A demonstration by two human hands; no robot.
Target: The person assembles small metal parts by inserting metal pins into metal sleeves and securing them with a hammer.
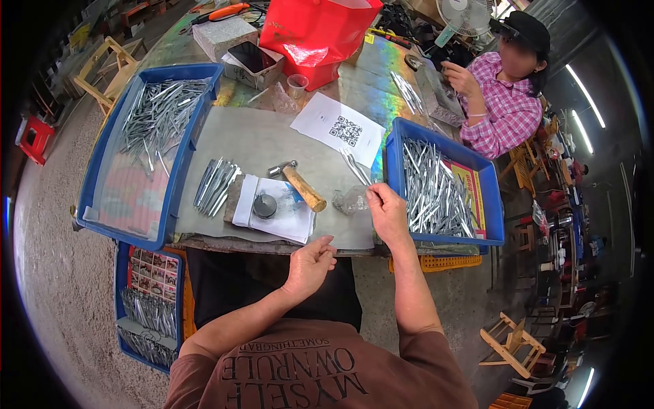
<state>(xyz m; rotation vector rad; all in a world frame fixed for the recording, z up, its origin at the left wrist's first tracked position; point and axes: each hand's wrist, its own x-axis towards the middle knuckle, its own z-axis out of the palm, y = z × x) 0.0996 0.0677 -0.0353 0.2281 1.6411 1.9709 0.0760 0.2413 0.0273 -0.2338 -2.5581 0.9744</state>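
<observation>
My right hand [390, 213] is closed at the table's front edge, its thumb and fingers pinching the near ends of several slim silver metal strips [353, 166]. They point away to the far left, over a white printed sheet. Beside that hand lies a crumpled clear plastic piece [353, 200]. My left hand [310, 269] hovers just off the front edge, fingers loosely bent and slightly apart, with nothing visible in them. Beyond it, a wooden-handled hammer [304, 189] rests by a white paper pad [283, 227]. A dark round metal block [264, 206] sits on the pad.
Blue trays of metal strips flank me: the left tray [167, 198] and the right tray [446, 238]. A bundle of strips [215, 185] lies by the pad. Behind are a red bag [313, 34] and a phone [253, 57]. A co-worker in a checked shirt [501, 102] sits far right.
</observation>
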